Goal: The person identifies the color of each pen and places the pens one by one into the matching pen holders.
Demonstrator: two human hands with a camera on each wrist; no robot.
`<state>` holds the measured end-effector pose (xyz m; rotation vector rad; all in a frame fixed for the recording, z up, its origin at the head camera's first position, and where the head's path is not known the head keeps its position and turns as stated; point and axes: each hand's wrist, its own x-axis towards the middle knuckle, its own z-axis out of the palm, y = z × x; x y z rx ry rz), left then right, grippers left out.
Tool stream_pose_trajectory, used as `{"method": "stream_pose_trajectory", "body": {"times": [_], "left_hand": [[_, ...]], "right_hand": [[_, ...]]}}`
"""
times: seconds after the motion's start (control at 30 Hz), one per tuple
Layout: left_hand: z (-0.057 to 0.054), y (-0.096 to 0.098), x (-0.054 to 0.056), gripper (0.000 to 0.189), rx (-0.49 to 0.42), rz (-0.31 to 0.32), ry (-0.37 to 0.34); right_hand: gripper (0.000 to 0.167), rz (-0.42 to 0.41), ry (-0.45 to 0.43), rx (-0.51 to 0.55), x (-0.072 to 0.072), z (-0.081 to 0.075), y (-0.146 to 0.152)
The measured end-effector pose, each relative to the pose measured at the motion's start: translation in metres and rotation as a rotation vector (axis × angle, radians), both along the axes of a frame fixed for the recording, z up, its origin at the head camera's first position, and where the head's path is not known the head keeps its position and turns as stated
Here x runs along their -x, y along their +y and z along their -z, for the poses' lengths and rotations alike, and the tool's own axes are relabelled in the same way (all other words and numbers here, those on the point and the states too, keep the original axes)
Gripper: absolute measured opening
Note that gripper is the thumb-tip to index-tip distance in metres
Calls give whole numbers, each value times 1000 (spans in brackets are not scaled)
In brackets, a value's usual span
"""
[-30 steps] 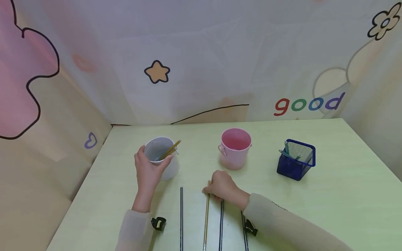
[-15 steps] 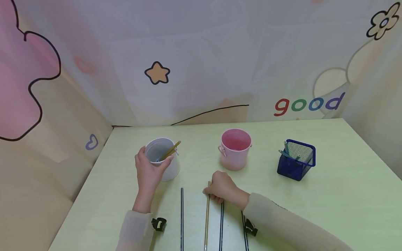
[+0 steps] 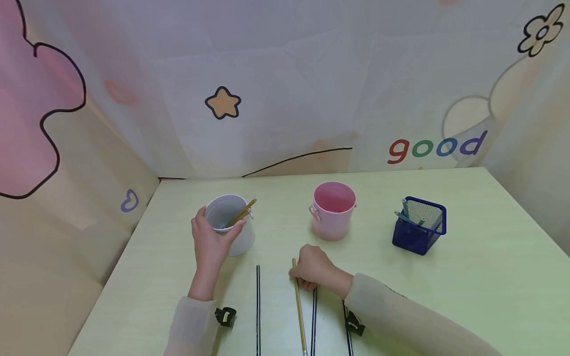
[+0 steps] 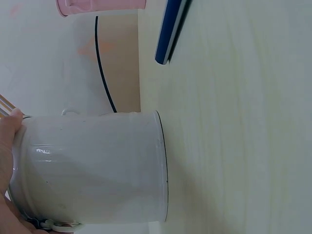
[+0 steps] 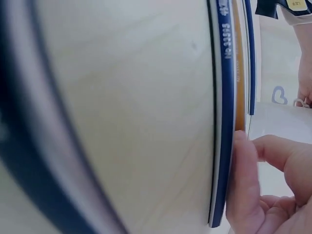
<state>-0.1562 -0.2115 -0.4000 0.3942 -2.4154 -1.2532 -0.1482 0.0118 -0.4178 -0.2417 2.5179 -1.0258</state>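
Note:
My left hand grips the rim of a white bucket, thumb on the near right side and fingers on the left. Two gold pencils lean inside it, their ends past the rim. My right hand pinches a gold pencil near its far end between thumb and finger. That pencil slants, its near end toward the right. In the right wrist view the fingertips meet the gold pencil close beside a dark blue pencil. Dark pencils lie lengthwise on both sides of it.
A pink bucket stands beyond my right hand. Farther right is a blue mesh pencil holder with several pale green pencils. Another dark pencil lies partly under my right sleeve. A printed cloth hangs behind the table.
The gold pencil under my right hand has turned, its near end swinging right and its far end shifting slightly left. My left hand and the white bucket have stayed put.

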Motion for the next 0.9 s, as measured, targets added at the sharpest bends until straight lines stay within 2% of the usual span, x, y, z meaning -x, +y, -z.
{"method": "stream_pose_trajectory", "body": {"times": [0.33, 0.53, 0.9], "left_hand": [[3, 0, -2, 100, -2, 11, -27], [3, -1, -2, 99, 2, 11, -19], [0, 0, 1, 99, -3, 9, -9]], "right_hand": [[27, -26, -6, 64, -10, 1, -1], [23, -34, -7, 89, -11, 0, -2], [12, -42, -89, 179, -10, -12, -1]]}}
